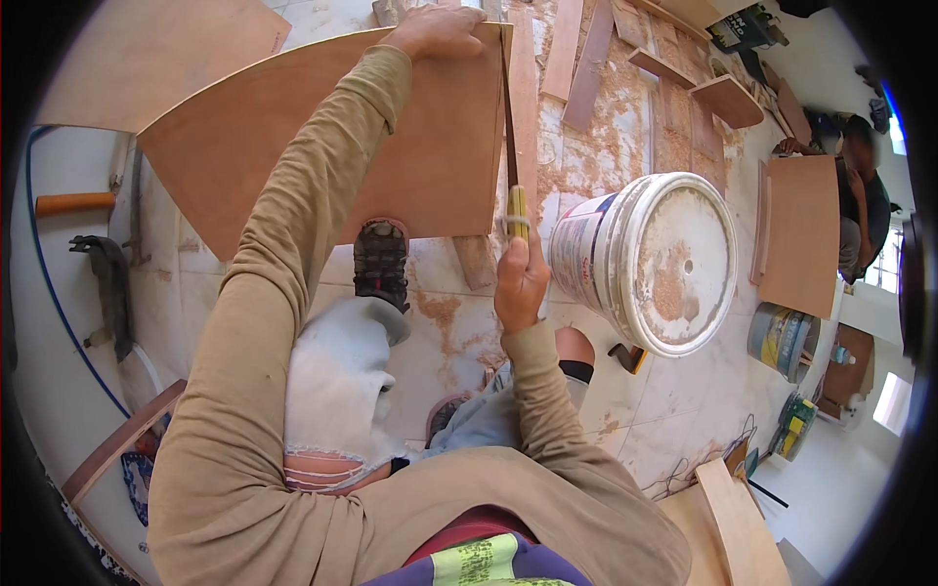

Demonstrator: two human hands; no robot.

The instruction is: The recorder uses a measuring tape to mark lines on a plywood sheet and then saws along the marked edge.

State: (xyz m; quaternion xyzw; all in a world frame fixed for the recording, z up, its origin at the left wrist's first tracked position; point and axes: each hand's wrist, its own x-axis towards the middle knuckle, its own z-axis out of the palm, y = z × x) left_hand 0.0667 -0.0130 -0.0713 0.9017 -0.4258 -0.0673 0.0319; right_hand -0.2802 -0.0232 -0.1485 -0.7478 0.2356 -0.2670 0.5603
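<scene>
The left hand is pressing flat on the plywood panel's far edge while the right hand, fisted around the handsaw, is cutting along the panel's right edge, risking a slip toward the foot pinning the panel's near edge

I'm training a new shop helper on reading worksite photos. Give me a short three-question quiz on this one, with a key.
1. True or false: the left hand rests on the far top edge of the plywood panel.
2. What does the right hand grip? A) a paint brush B) the handle of a hand saw C) a hammer
3. Fill in: just right of the saw stands a white plastic ____, dusted with sawdust.

Key: 1 true; 2 B; 3 bucket. The saw blade runs along the panel's right edge, and the person's shoe presses against the panel's lower edge.
</scene>
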